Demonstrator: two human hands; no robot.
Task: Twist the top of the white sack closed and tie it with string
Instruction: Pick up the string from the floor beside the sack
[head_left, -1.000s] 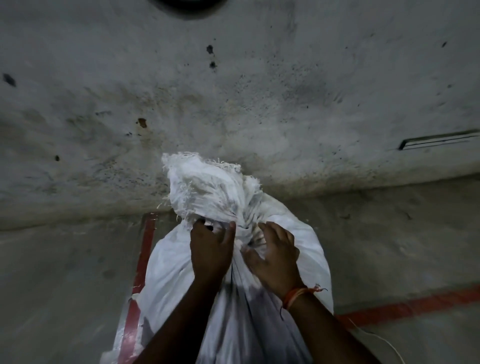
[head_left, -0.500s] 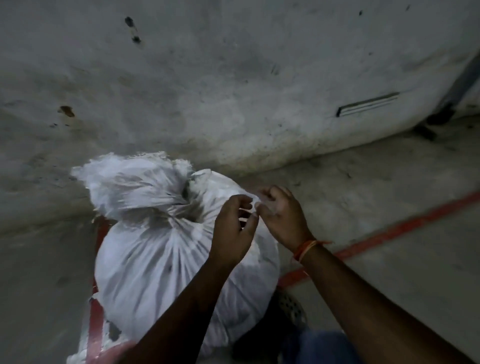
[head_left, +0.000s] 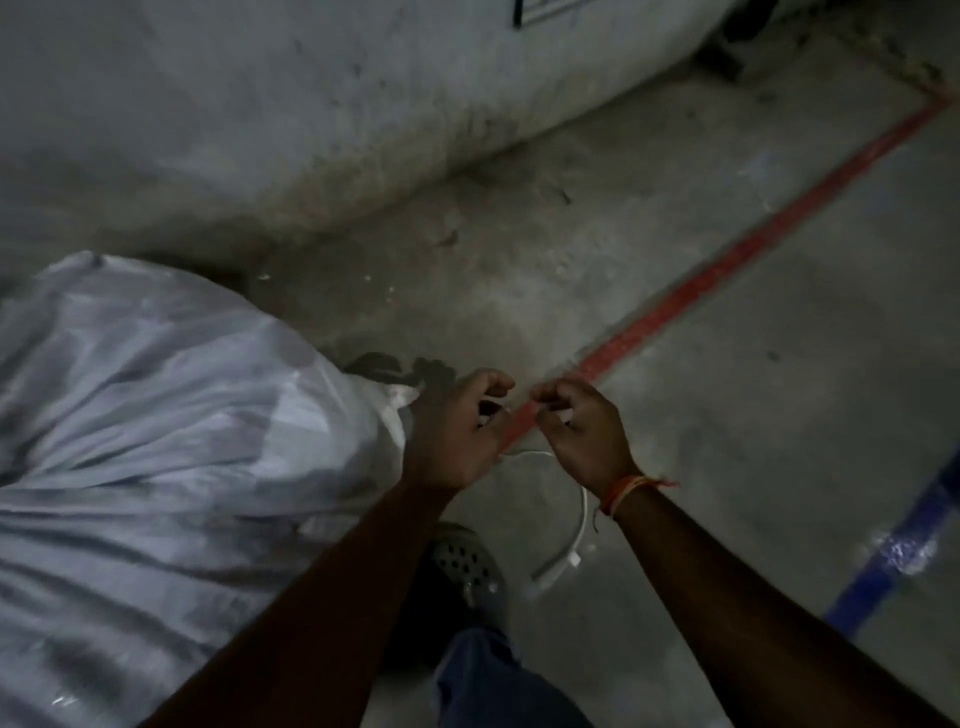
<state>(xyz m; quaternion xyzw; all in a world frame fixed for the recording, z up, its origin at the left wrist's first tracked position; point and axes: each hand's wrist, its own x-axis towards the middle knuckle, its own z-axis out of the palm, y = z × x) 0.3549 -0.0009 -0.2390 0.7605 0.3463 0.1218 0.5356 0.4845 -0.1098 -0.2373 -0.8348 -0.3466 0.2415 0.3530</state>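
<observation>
The white sack (head_left: 156, 441) fills the left side of the view, and its twisted top is out of frame. My left hand (head_left: 457, 431) and my right hand (head_left: 582, 436) are side by side just right of the sack, clear of it. Both have their fingers pinched on a thin white string (head_left: 524, 453). The string curves down between the hands toward the floor, and its loose end (head_left: 558, 564) lies beside my shoe.
A stained concrete wall (head_left: 260, 104) runs along the back. A red line (head_left: 727, 265) and a blue line (head_left: 893, 551) mark the concrete floor. My perforated shoe (head_left: 462, 566) and trouser leg (head_left: 483, 675) are below the hands.
The view has swung right, so the sack has slid to the left edge. Both hands have come off the sack's neck and moved right, now holding the string over the floor.
</observation>
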